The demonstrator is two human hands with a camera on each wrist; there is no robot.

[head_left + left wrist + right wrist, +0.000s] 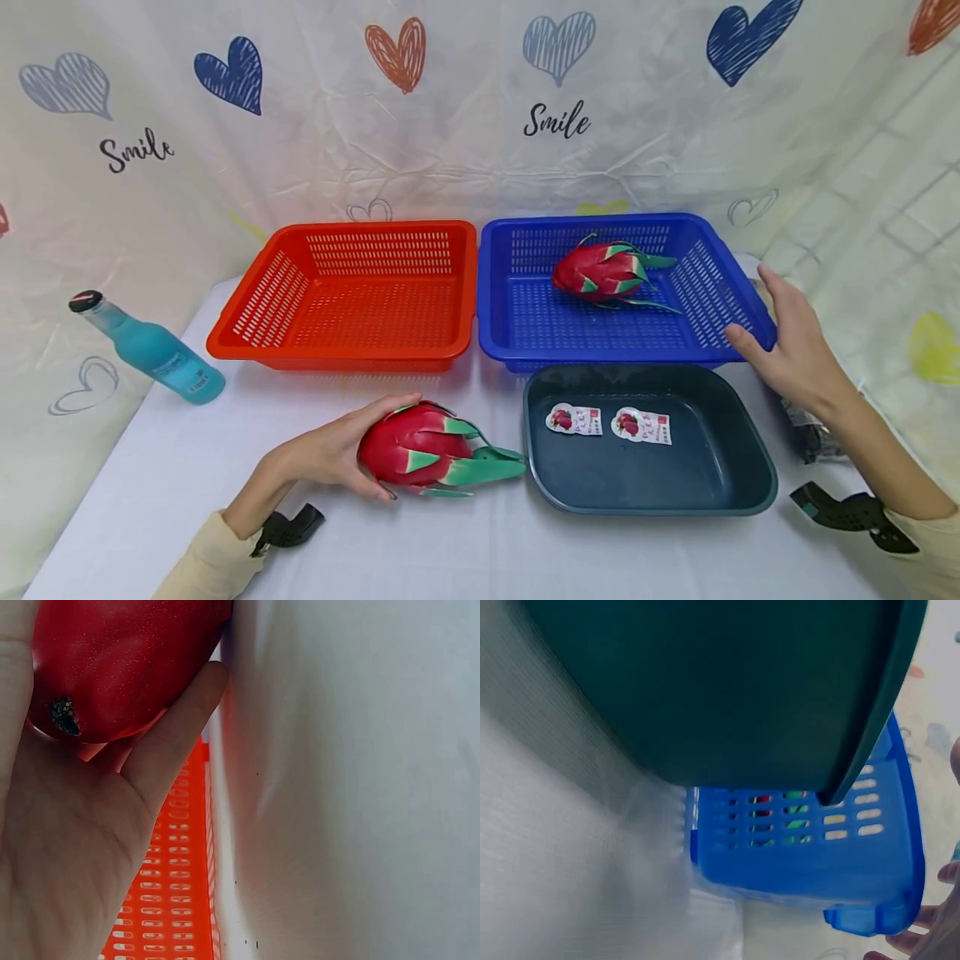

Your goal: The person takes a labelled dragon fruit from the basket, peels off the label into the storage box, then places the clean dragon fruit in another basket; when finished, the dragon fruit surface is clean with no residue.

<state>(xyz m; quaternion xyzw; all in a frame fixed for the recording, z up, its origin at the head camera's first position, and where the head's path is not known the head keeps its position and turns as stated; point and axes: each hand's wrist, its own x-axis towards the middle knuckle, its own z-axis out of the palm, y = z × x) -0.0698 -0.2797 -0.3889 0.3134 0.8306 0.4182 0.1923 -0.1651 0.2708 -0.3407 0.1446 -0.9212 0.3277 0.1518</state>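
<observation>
My left hand (330, 454) grips a red dragon fruit (427, 450) with green leaf tips, thumb and fingers round its blunt end, close over the white table. Its leaves point right and reach the rim of the dark green tub (720, 475). In the left wrist view, the dragon fruit (127, 667) shows a dark stem scar near my palm. My right hand (798, 354) is at the right rim of the blue basket (750, 308), thumb and fingers spread, fingertips right at the edge. Another dragon fruit (596, 273) lies in that basket.
A red-orange basket (262, 350) stands left of the blue one. Two small dragon fruit labels (573, 419) lie inside the tub. A turquoise bottle (165, 358) is at the far left. Dark packaging (813, 437) lies partly hidden below my right forearm. A heart-patterned cloth (465, 158) hangs behind.
</observation>
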